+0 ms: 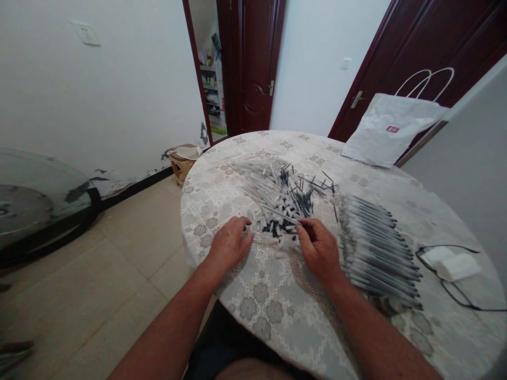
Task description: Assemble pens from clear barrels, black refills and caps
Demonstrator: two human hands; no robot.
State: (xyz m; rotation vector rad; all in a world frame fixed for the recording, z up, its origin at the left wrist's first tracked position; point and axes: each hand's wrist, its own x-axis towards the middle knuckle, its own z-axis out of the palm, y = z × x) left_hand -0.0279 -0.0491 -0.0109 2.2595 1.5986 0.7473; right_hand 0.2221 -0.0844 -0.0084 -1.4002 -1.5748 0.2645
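Between the thumb and fingers of my right hand (319, 245) is one end of a slim white pen barrel (279, 211), which points away to the left over a pile of small white and black pen caps (281, 221). My left hand (232, 241) rests at the left edge of this pile, thumb and forefinger curved and apart, with nothing visible between them. Behind the caps lie many loose white pen barrels (255, 177). Thin dark refills (303, 200) are heaped beside them. Right of my right hand, assembled-looking pens (380, 248) lie in a long row.
Everything lies on a round table with a flowered tablecloth (261, 306). Eyeglasses (443, 277) and folded white tissue (459, 265) are at the right. A white paper bag (392, 129) stands at the back right. A stool (184, 158) and a fan (39, 206) are on the left.
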